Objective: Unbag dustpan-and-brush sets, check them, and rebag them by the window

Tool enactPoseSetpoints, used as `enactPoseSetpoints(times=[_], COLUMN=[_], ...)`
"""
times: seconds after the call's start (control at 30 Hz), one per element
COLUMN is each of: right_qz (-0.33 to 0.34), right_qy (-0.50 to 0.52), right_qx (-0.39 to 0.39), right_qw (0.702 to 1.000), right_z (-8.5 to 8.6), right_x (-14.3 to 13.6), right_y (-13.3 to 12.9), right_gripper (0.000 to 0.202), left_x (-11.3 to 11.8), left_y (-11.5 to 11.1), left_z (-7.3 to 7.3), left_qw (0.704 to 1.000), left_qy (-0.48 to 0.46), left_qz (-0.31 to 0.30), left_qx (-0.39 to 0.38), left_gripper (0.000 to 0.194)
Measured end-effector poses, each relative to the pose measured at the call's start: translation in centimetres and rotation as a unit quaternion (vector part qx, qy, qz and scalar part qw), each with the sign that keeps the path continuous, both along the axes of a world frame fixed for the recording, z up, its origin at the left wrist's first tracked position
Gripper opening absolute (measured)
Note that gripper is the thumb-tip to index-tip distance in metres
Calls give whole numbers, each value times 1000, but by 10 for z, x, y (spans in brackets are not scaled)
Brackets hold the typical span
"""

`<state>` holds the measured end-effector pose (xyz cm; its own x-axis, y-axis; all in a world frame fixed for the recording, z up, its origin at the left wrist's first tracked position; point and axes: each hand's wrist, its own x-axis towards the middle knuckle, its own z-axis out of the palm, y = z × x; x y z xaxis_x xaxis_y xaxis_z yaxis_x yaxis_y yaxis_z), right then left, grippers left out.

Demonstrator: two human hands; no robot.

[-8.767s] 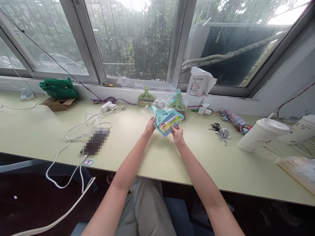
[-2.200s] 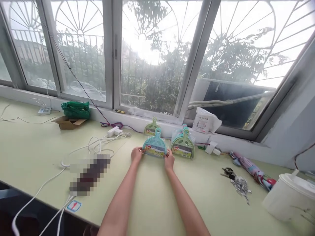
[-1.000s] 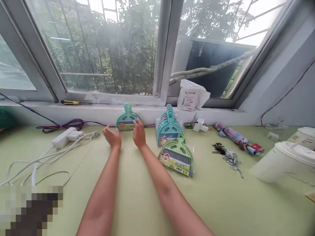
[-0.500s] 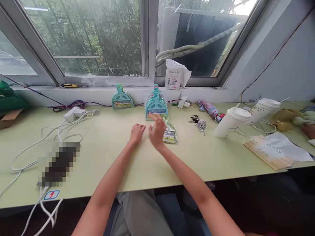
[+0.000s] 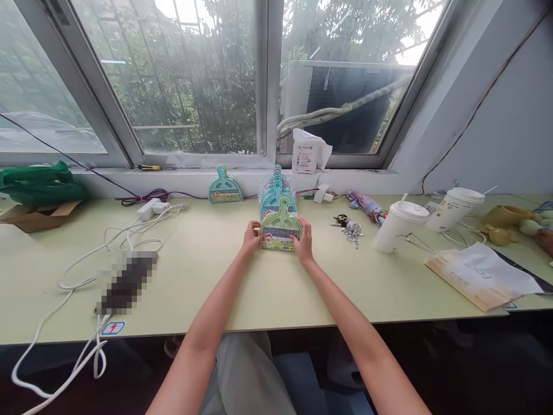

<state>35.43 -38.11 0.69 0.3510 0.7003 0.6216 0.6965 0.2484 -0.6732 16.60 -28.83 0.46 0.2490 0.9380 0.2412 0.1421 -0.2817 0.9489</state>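
Both hands grip a small green dustpan-and-brush set in clear wrapping, handle up. My left hand closes on its left edge and my right hand on its right edge, thumbs in front. Right behind it stands a row of similar turquoise dustpan sets, partly hidden by the green one. Whether the green set touches the row I cannot tell. Another dustpan set leans upright against the sill wall, further left.
Keys, a folded umbrella, two white cups and a paper bag lie to the right. White cables and a blurred dark object are on the left. A tissue pack stands on the sill.
The green dustpan set, earlier lying to the right of my right hand, is now upright between both hands before the turquoise row. My hands have moved apart and onto its sides. The view has tilted up.
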Motion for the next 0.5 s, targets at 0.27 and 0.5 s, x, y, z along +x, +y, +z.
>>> enactPoseSetpoints(times=[0.27,0.5], right_qz=[-88,-145], right_qy=[9,-24], right_qx=[-24,-145], right_qw=[996,978], right_z=[-11,-21], right_x=[23,43], right_y=[77,144], right_gripper=[84,61], left_x=[32,51], left_y=[56,102], left_z=[-6,-8], left_qw=[993,956], left_qy=[48,104], left_qz=[80,220], left_qx=[79,161], left_gripper=[38,43])
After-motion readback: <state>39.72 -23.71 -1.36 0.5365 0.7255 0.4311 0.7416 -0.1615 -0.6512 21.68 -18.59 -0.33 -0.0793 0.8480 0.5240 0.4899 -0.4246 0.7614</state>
